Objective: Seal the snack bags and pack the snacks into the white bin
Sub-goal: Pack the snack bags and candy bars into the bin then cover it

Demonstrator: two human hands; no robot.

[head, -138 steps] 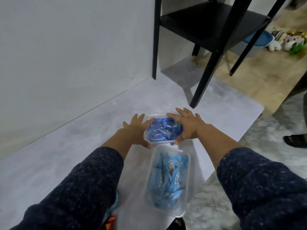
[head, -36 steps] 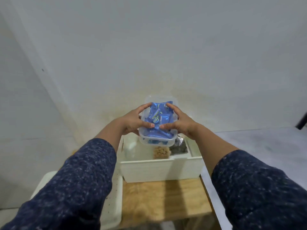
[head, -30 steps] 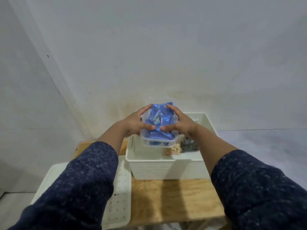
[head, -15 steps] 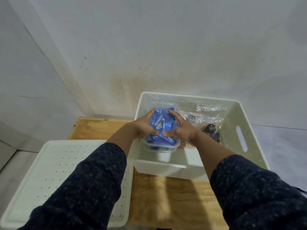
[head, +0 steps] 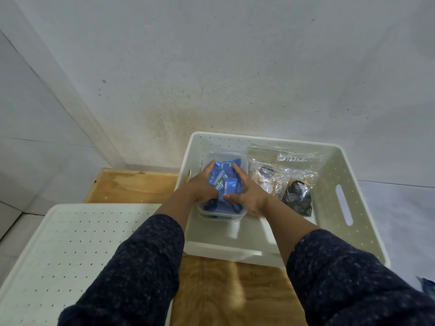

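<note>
Snacks in blue wrappers fill a clear tub (head: 222, 211) that both hands hold inside the white bin (head: 329, 165), at its left side: the left hand (head: 203, 185) and right hand (head: 247, 194) each have their grip clamped on the tub, fingers curled over its top. Two clear snack bags (head: 270, 177) already lie in the bin just right of it, seemingly sealed, so packing looks well along. The bin's lid (head: 70, 243) lies on the wooden table (head: 131, 187) to the left, not yet fitted.
</note>
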